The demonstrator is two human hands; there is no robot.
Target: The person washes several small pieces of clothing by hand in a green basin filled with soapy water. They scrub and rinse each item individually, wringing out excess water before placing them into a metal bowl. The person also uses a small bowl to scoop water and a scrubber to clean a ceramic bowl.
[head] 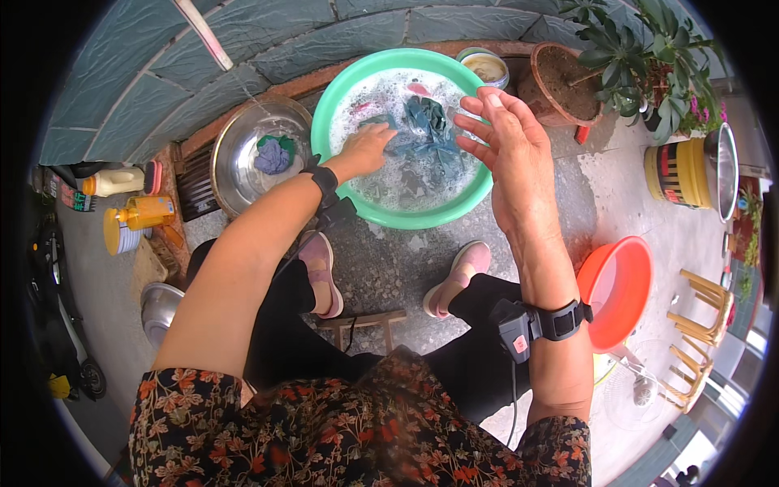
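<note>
Before me stands a green plastic basin (322, 131) of sudsy water (401, 189). A wet dark teal cloth (435, 143) lies partly sunk in the middle of the suds, and a pink item (419, 89) shows near the far side. Over the basin's left part, my left hand (365, 149) reaches palm down with nothing in its grasp; whether its fingertips touch the wet cloth is unclear. My right hand (508, 140) is raised at the basin's right rim, fingers apart and holding nothing.
Left of the green basin is a steel basin (228, 152) holding a bunched grey-blue and green cloth (274, 155). Bottles (122, 181) and a brush (153, 177) stand farther left. On the right are a potted plant (548, 85), a yellow bucket (681, 173) and a red basin (639, 292).
</note>
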